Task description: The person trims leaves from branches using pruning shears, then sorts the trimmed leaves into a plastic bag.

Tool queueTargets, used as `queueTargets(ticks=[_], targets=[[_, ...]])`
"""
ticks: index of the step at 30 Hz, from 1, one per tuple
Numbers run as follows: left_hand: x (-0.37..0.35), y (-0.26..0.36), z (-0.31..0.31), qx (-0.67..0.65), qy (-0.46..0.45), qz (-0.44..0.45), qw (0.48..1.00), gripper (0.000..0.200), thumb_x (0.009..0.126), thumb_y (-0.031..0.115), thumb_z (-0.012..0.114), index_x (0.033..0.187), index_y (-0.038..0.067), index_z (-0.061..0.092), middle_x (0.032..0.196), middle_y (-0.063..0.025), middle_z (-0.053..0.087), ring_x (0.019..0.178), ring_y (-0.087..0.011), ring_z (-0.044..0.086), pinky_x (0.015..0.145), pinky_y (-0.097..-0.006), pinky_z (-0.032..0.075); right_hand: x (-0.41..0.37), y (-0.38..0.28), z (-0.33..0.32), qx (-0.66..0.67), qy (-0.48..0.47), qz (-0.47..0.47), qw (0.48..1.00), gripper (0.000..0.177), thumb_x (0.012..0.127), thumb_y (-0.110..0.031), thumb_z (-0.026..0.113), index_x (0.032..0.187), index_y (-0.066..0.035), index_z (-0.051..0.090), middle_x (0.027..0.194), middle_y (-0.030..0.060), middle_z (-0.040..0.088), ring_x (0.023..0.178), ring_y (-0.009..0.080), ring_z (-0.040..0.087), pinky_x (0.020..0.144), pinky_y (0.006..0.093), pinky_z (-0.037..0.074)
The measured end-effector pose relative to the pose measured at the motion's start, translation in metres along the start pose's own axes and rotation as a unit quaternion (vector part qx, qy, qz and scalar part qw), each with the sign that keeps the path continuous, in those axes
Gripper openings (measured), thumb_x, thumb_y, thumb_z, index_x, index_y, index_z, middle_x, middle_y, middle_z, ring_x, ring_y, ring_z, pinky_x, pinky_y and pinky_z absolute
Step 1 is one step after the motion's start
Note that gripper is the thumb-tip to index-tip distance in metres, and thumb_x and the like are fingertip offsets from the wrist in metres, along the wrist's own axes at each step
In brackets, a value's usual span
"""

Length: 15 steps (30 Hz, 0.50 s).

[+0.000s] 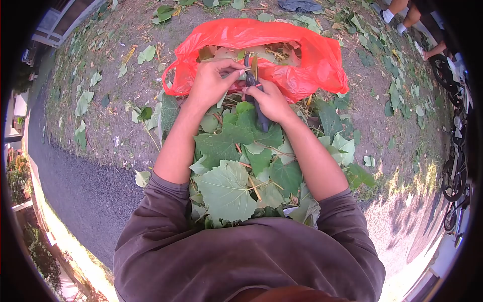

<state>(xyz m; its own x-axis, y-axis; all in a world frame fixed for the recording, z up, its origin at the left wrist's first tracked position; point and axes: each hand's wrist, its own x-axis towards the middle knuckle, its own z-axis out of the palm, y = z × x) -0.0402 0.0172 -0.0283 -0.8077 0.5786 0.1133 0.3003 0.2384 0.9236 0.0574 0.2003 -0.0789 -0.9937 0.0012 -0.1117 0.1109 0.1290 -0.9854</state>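
Observation:
My right hand (267, 99) is wrapped round the dark handles of pruning shears (262, 121), whose blades point up and away from me. Close beside the blades, my left hand (215, 79) pinches a thin pale stem (242, 69). Both hands are over the near edge of a red plastic bag (322, 63), which lies open with leaves and bits of stem inside. Between my forearms and my body is a heap of large green leaves (226, 189) with cut stems among them.
Fallen leaves (82, 103) are scattered over the bare soil on both sides. A dark cloth-like item (300, 5) lies beyond the bag. At the upper right, a person's legs (411, 17) are near parked motorbikes (455, 173). Asphalt (85, 186) runs along the left.

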Motion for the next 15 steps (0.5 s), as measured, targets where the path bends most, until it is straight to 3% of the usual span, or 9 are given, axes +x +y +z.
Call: queueTargets(ticks=[10, 15], targets=[[-0.001, 0.005, -0.001, 0.086, 0.017, 0.069, 0.994, 0.018, 0.094, 0.001, 0.077, 0.111, -0.004, 0.078, 0.106, -0.0127, 0.079, 0.101, -0.0184, 0.077, 0.092, -0.0341, 0.062, -0.001, -0.003, 0.000, 0.025, -0.015, -0.011, 1.000, 0.038, 0.097, -0.035, 0.066, 0.109, 0.001, 0.070, 0.093, 0.0092, 0.074, 0.090, 0.0212, 0.069, 0.084, 0.0379, 0.052], [-0.001, 0.007, -0.001, 0.128, 0.014, 0.078, 0.989, 0.020, 0.091, 0.000, 0.077, 0.111, -0.003, 0.079, 0.104, -0.0129, 0.079, 0.100, -0.0197, 0.077, 0.092, -0.0346, 0.062, -0.003, -0.011, 0.004, -0.083, 0.028, 0.016, 0.996, 0.037, 0.096, -0.034, 0.067, 0.101, 0.002, 0.071, 0.086, 0.0118, 0.074, 0.083, 0.0265, 0.072, 0.079, 0.0417, 0.053]])
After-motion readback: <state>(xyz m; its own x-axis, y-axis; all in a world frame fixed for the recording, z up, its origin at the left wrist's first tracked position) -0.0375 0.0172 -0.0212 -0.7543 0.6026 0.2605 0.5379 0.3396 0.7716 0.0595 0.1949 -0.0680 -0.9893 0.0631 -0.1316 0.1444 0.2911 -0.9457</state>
